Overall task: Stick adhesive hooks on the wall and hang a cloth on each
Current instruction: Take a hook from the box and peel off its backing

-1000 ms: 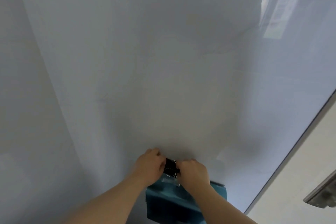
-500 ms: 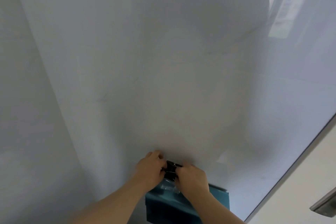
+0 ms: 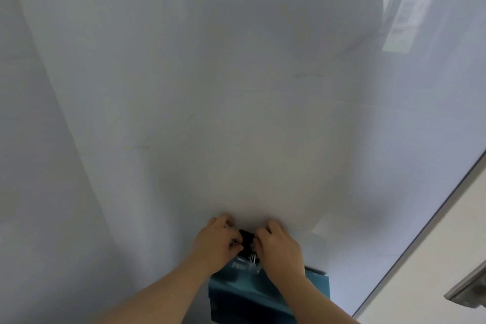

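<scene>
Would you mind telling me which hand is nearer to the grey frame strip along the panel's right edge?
Right. The right hand pinches the black clip on the side toward the grey frame strip, though well apart from it; the left hand pinches the clip's far side.

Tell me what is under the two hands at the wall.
A teal cloth hangs below the left hand and right hand, which pinch a black clip with silver wire handles at the white wall. The hands cover any hook behind it.
</scene>
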Demonstrator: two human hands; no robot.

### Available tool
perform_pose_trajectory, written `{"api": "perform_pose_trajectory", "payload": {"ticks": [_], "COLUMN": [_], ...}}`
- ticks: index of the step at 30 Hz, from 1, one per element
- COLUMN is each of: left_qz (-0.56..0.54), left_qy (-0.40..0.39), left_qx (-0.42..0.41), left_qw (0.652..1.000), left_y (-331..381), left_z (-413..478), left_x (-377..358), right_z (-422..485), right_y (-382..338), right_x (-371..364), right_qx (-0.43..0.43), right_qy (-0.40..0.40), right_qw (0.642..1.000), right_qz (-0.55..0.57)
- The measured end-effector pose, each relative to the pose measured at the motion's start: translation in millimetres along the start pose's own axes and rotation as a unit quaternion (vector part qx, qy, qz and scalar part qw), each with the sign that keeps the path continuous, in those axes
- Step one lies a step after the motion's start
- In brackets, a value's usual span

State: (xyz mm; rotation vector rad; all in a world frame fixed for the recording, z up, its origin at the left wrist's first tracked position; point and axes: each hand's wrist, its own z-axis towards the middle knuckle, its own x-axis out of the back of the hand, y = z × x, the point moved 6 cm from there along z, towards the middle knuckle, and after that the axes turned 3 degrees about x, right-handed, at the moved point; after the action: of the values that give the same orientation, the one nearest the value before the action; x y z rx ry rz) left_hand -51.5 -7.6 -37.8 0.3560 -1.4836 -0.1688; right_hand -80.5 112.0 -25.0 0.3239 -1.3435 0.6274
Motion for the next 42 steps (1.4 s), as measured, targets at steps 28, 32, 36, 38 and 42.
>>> {"api": "perform_pose_trajectory", "payload": {"ticks": [28,32,36,38,42], "left_qz": [-0.303,-0.335,-0.418,-0.441,-0.419], "left_qy": [0.031,0.044,0.052,0.057,0.053], "left_qx": [0.107,0.126,0.165,0.178,0.176], "left_qw": [0.947,0.933,0.892,0.878,0.889], "left_y": [-9,-14,-20,-22,-24], "left_z": [9,8,6,5,3], "left_x": [12,14,16,17,17], "right_z": [0,-4,-8,-9,-10], "right_y": [14,14,15,13,2], "right_x": [10,12,19,23,23], "right_qx": [-0.155,-0.170,-0.169,-0.150,-0.102], "right_qy": [0.020,0.035,0.062,0.075,0.046], "right_qw": [0.920,0.907,0.928,0.948,0.965], "right_qz": [0.361,0.384,0.326,0.272,0.235]}}
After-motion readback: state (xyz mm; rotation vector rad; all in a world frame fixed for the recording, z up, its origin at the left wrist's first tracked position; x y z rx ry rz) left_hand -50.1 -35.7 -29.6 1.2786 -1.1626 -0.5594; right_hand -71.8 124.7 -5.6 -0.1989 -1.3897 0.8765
